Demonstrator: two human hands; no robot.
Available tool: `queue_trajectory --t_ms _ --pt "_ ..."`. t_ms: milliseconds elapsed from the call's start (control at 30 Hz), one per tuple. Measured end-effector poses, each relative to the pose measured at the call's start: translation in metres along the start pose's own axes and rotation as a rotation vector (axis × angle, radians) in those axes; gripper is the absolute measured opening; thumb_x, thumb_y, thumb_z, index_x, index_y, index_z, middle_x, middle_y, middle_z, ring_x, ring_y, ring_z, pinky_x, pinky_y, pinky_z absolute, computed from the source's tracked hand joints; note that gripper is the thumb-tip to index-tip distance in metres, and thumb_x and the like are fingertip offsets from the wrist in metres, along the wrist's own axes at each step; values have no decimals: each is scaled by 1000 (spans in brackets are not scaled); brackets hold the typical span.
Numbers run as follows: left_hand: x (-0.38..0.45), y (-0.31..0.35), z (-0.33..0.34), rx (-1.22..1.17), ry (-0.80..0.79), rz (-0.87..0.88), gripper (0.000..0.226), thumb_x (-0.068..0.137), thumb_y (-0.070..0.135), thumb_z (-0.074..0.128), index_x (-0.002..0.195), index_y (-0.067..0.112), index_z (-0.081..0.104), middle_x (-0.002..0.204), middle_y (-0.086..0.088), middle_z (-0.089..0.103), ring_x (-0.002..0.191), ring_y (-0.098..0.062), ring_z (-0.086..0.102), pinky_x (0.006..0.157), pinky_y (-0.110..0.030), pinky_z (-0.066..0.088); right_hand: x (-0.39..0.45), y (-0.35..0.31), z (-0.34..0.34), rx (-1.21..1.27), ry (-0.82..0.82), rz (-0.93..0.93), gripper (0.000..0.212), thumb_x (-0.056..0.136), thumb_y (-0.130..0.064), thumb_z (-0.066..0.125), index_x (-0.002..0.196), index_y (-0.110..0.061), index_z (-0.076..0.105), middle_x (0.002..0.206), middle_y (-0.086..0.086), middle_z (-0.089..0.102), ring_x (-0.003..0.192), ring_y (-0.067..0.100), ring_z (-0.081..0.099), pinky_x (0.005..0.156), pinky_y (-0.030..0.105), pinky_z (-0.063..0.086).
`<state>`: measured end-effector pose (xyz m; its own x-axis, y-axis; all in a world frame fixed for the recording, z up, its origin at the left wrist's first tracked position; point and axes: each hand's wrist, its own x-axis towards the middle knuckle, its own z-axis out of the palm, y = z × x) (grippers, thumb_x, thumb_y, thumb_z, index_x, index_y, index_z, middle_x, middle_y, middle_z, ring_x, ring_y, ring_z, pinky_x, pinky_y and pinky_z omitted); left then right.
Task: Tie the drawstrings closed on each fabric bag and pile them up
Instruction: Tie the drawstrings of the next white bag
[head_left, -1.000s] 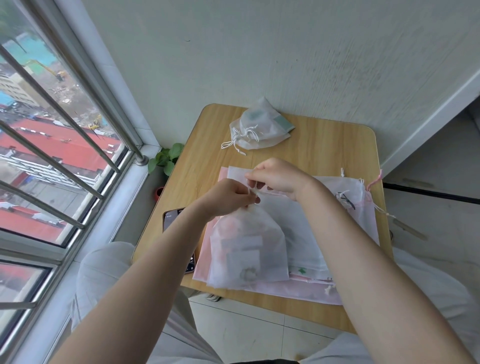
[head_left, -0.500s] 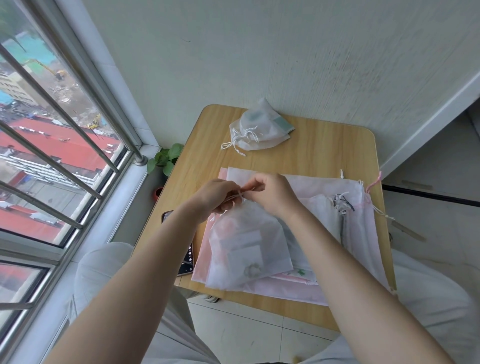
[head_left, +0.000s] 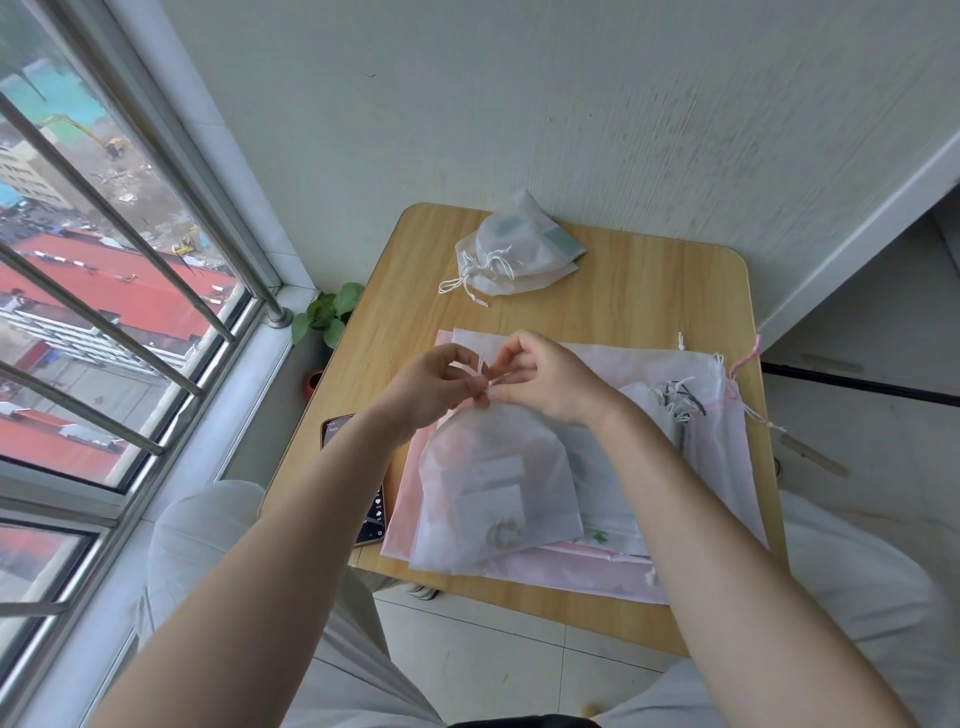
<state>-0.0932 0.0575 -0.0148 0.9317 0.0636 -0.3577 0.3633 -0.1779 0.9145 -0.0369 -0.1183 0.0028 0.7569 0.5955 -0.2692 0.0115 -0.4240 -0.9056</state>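
Both hands meet above the middle of the bench (head_left: 649, 291), fingers curled. The left hand (head_left: 434, 387) pinches a thin white drawstring (head_left: 482, 366) between thumb and fingertips, and the right hand (head_left: 545, 379) pinches the same cord from the other side, so the two sets of fingers nearly touch at the gathered neck of a white bag (head_left: 493, 499). That bag is thin, semi-sheer fabric, rounded at the cinched top and square at the near end, with pale rectangular shapes showing through it. It lies on a flat stack of bags (head_left: 701, 467) covering the near half of the bench: a large pink one sits at the bottom with white ones over it, but the layers overlap too much to count. A tangle of white and dark cords (head_left: 680, 397) lies on the stack at the right, and a pink cord (head_left: 745, 358) trails off its far right corner. At the far side of the bench, well apart from the stack, sits a small pile of tied bags (head_left: 514, 249), puffy and white with knotted white cords; at least two layers show. The bench is light wood grain with rounded corners. One phone (head_left: 374, 512) lies at its left edge, partly under the left forearm. One green plant (head_left: 327, 312) stands on the floor by the window.
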Motion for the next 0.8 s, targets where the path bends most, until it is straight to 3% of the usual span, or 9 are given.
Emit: queue_trajectory --t_ms 167,300,600,800 --pt "2 -1 1 28 39 1 14 88 11 70 91 16 57 76 -4 72 69 -12 62 67 -23 46 0 -3 10 -119 104 -12 25 75 -3 78 75 -14 56 80 9 73 77 19 68 77 33 53" --pt "-2 0 7 25 95 -3 15 86 8 72 89 9 57 68 -2 70 55 -4 59 57 -15 45 2 -6 10 -246 129 -29 26 74 -4 79 70 -16 56 65 4 68 59 12 58 62 27 46" --pt "-8 -1 12 -182 266 -90 23 72 13 85 74 3 65 63 -10 69 53 -16 62 61 -30 56 3 0 16 -300 206 -69 22 74 -9 80 73 -15 58 66 4 65 64 21 61 65 33 50" --pt "-9 8 5 -61 147 -129 13 77 12 78 80 0 74 69 -7 68 66 -16 61 69 -29 51 4 0 18 -291 227 -82 11 79 -13 77 80 -16 67 70 2 67 72 19 65 72 36 55"
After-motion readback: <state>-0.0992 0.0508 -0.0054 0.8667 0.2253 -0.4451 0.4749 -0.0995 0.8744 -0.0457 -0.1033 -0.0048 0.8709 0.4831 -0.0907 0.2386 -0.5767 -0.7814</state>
